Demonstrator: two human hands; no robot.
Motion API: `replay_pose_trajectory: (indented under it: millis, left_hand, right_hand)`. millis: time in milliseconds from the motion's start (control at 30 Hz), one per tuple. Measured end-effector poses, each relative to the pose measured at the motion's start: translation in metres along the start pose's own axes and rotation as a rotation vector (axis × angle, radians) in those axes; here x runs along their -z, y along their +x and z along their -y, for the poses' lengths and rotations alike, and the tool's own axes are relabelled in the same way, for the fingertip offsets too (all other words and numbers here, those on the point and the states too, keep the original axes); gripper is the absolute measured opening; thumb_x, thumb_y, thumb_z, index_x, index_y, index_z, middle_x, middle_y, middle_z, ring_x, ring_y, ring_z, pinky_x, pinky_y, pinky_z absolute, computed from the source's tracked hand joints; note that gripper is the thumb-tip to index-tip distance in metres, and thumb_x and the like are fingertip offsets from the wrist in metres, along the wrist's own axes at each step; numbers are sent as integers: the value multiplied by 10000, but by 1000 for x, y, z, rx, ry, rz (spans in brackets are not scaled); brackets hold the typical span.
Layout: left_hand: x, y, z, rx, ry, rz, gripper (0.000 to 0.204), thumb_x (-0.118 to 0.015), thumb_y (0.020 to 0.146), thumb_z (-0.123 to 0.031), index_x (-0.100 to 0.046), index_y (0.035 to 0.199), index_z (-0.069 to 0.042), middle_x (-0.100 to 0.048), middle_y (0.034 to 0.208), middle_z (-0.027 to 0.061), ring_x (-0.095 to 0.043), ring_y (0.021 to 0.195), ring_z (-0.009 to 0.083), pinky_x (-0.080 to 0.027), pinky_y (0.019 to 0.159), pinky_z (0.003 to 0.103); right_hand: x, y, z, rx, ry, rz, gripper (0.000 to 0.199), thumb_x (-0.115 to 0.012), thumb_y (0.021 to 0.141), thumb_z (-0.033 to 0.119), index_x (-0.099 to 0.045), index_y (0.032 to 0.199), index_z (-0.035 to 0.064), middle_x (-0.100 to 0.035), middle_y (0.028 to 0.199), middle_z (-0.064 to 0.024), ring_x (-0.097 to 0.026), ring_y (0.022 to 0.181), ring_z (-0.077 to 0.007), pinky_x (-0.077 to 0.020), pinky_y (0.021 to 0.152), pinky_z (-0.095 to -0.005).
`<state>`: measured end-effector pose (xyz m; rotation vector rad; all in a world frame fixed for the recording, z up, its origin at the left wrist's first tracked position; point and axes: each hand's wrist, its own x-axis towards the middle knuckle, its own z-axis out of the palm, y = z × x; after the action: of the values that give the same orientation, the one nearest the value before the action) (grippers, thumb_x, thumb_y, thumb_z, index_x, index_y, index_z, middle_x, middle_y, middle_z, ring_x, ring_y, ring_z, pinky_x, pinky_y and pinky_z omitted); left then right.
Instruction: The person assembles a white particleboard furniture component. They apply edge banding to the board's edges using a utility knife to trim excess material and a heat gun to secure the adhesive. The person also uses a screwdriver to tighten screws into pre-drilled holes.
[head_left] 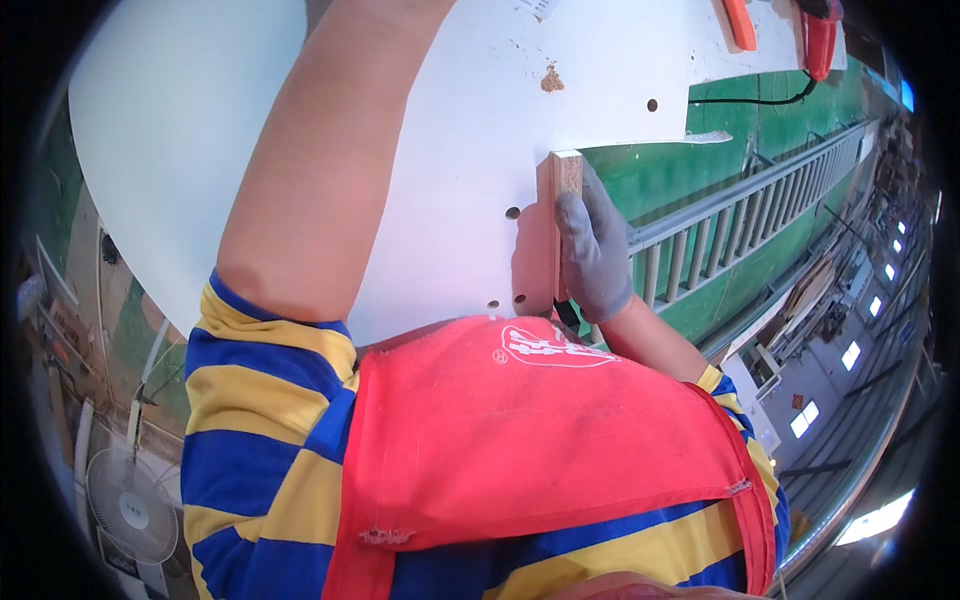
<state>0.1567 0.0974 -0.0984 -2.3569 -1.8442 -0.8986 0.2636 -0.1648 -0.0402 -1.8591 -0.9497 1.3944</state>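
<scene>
My right hand [598,240], in a grey knit glove, grips a narrow strip of particle board [570,170]. The thumb lies over the strip's near side and the fingers wrap behind it. The strip stands on edge, at the right side of a large white board [455,200] with several dark round holes. My left forearm [320,160] is bare and reaches forward across the white board. The left hand lies beyond the upper edge of the view, so what it touches is hidden.
An orange object [738,25] and a red tool [818,40] with a black cord lie at the upper right. A metal ladder [740,230] rests on the green surface to the right. A small heap of sawdust [551,79] sits on the board. A fan [132,506] stands lower left.
</scene>
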Motion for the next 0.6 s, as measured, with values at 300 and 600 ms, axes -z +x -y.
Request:
replay_pose_trajectory:
  millis: [300, 600]
  left_hand:
    - [8, -4, -12, -14, -87, -8, 458, -620, 904, -216, -531, 1286, 20, -480, 1358, 188, -393, 1355, 299, -193, 1215, 446]
    - [10, -5, -19, 24, -91, 10, 468, -614, 900, -217, -524, 1297, 13, -480, 1362, 196, -378, 1366, 306, -186, 1216, 445]
  right_hand:
    - [0, -1, -1, 16, -44, 6, 343, -457, 1024, 272, -539, 1205, -8, -573, 1016, -124, -534, 907, -189, -450, 843, -299]
    - [-1, -4, -6, 19, -57, -22, 343, -458, 1022, 274, -532, 1208, -6, -577, 988, -150, -548, 876, -229, -463, 817, -321]
